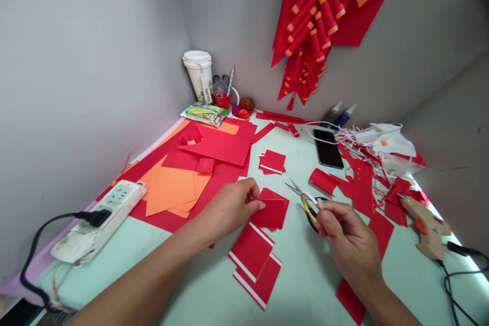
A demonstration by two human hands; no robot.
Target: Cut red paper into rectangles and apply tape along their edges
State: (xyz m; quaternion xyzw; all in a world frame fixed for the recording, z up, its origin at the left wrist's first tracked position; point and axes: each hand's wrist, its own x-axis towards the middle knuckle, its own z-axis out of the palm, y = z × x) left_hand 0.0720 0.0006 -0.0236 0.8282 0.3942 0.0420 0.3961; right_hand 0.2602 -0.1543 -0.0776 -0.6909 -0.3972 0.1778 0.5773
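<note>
My left hand [239, 201] is closed, thumb against fingers, on the edge of a red paper square [272, 210] that lies over other red squares. My right hand [347, 237] pinches a thin white strip [314, 200] between thumb and forefinger. Just behind that strip are scissors [303, 199] with yellow and black handles, blades pointing to the upper left; they seem to lie on the table. Nearer to me lie two overlapping red squares with white strips along their edges [252, 250]. A smaller stack of red squares [273, 160] sits farther back.
Orange sheets [171, 188] and red sheets cover the left, beside a power strip [114, 201]. A phone [327, 147], red scraps, white strip waste [355, 137] and a glue gun [424, 224] with its cord occupy the right. A white cup [199, 76] stands at the back corner.
</note>
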